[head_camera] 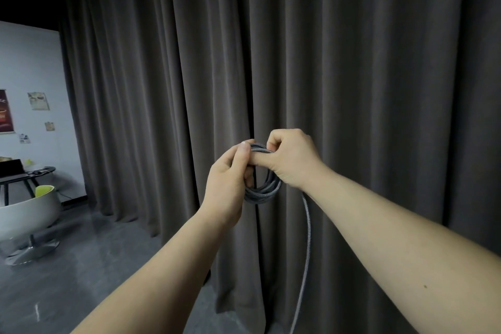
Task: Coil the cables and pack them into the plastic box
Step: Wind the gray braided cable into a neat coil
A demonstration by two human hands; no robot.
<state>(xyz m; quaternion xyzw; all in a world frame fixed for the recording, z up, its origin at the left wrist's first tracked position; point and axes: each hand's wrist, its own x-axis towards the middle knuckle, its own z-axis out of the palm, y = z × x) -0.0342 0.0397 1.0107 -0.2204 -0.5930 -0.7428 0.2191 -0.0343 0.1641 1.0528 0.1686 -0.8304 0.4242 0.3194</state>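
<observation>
Two bare forearms reach forward at chest height in front of a dark grey curtain (pixel 352 62). The left hand (pixel 230 179) is closed around a bundle of grey braided cable (pixel 264 192), thumb pressed on top of the loops. The right hand (pixel 291 157) touches it, fingers curled and pinching the same loops at the top of the bundle. Several turns hang as a small ring below the hands. One loose tail (pixel 306 252) drops from under the right wrist and runs down out of view.

The step in hand looks like winding the rest of that tail. To do it well, the left hand should probably hold the ring steady while the right feeds each new turn the same size, letting the braid roll so it does not twist.

No plastic box is in view. Far left stand a pale round chair (pixel 27 214) with a yellow-green cushion and a dark table (pixel 16 176) against a white wall. Nothing blocks the hands; only the hanging tail could snag below the frame.
</observation>
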